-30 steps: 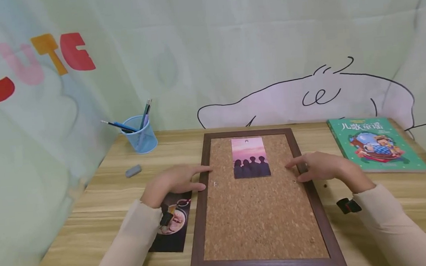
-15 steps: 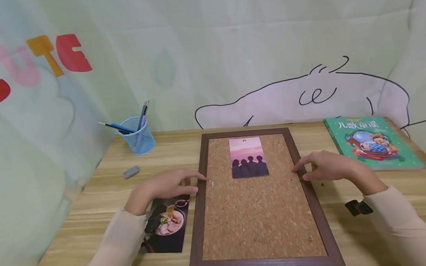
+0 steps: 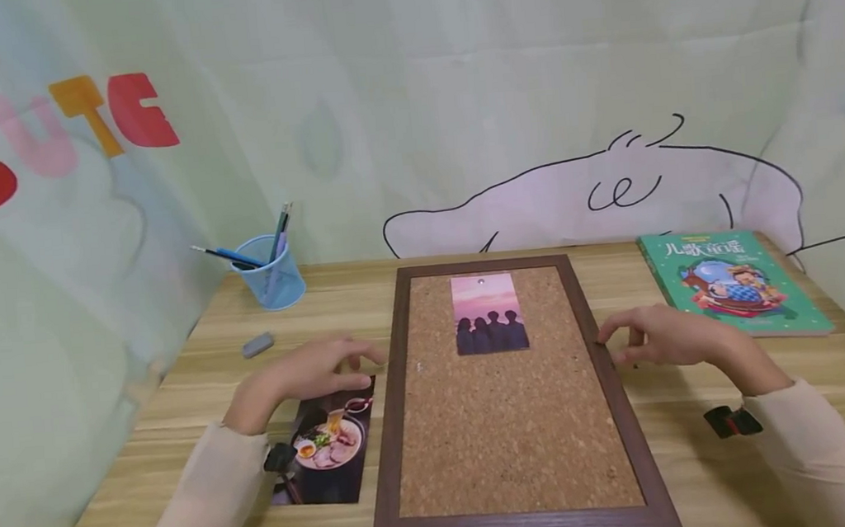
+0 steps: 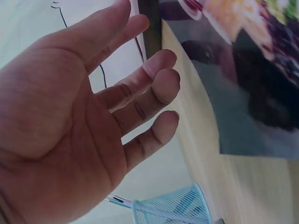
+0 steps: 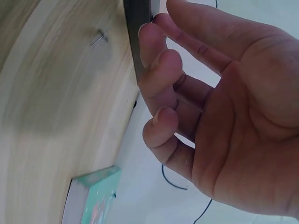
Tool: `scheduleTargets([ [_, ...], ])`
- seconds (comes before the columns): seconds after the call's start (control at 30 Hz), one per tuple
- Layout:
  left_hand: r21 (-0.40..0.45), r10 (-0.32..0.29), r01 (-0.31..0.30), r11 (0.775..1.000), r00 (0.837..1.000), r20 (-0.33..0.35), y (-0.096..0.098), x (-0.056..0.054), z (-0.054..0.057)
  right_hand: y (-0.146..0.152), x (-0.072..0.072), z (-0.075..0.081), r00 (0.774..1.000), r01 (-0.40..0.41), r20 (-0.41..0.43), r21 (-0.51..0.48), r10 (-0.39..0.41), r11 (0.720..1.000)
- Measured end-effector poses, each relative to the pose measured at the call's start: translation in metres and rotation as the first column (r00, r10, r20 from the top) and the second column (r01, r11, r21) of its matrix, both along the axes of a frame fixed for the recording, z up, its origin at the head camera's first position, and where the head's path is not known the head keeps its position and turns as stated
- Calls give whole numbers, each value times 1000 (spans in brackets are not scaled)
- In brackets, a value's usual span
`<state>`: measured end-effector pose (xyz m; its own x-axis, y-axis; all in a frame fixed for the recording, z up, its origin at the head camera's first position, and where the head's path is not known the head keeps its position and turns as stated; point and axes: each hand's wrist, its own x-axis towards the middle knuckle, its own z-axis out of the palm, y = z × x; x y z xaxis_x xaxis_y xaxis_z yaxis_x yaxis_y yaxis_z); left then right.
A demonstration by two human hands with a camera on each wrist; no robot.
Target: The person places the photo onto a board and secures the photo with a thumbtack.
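Observation:
A corkboard (image 3: 510, 430) in a dark brown frame lies on the table in the head view. Pinned near its top is a photo of silhouettes under a pink sky (image 3: 489, 312). My left hand (image 3: 315, 369) hovers left of the frame, above a ramen photo (image 3: 328, 446); in the left wrist view its palm holds nothing and the fingers are loosely bent. At the frame's right edge is my right hand (image 3: 670, 335), index fingertip at the rail; whether it touches is unclear. The right wrist view shows its other fingers bent around nothing, near a small pin (image 5: 99, 37) on the table.
A blue mesh cup (image 3: 270, 275) with pens stands at the back left, a grey eraser (image 3: 257, 344) in front of it. The green book (image 3: 737, 284) lies at the back right. A printed curtain (image 3: 500, 108) hangs behind the table.
Both hands have drawn outward from the cork: the left hand has come away leftward from the frame, the right has shifted right to its outer edge. More of the ramen photo shows.

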<state>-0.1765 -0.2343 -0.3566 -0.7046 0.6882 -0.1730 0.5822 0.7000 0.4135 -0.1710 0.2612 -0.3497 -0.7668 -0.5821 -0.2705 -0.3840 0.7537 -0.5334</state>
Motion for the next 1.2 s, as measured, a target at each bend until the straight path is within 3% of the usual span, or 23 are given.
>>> scheduleTargets([
  [0.63, -17, 137, -136, 991, 986, 97, -43, 12, -2, 22, 6, -17, 999, 47, -5, -22, -47, 999],
  [0.9, -55, 189, -184, 981, 975, 115, -46, 12, -2, 15, 4, -22, 998, 59, 5, -53, -58, 997],
  [1.2, -82, 227, -220, 972, 971, 79, -42, 12, 0, 14, 4, -27, 995, 81, 64, -66, -76, 995],
])
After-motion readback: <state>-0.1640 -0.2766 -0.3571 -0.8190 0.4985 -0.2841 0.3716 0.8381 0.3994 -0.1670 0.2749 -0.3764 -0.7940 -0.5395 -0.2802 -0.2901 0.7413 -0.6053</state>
